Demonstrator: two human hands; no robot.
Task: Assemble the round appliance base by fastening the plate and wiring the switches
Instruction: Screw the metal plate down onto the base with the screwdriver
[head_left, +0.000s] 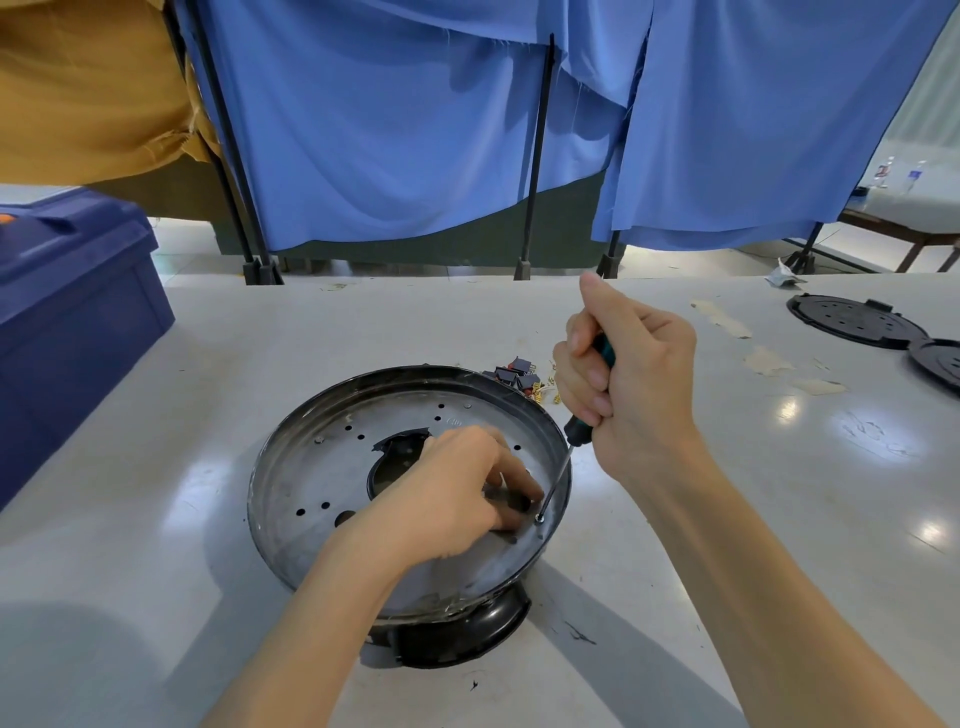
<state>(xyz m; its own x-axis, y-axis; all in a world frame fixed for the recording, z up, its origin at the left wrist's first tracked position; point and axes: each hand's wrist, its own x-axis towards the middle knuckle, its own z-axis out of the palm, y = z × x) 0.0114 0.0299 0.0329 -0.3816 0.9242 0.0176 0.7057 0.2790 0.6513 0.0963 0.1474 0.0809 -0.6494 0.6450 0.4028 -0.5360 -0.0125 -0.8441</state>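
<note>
Gripped screwdriver (576, 430) in right hand (631, 374), pinched screw (539, 518) at plate (322, 467) right edge with left hand (457, 491); needed shaft square, pressure steady.

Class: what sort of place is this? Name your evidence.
Probably a small assembly workshop: a screwdriver on the round appliance base, loose switches beside it, and curtain partitions behind the worktable.

- The screwdriver (576, 434) is seen as glossy green-and-black plastic at the grip, with a bright, smooth metal shaft below it.
- Under the shaft tip, the plate (322, 467) is shown as dull, smudged grey metal.
- The base (467, 639) is seen as glossy black plastic.
</note>
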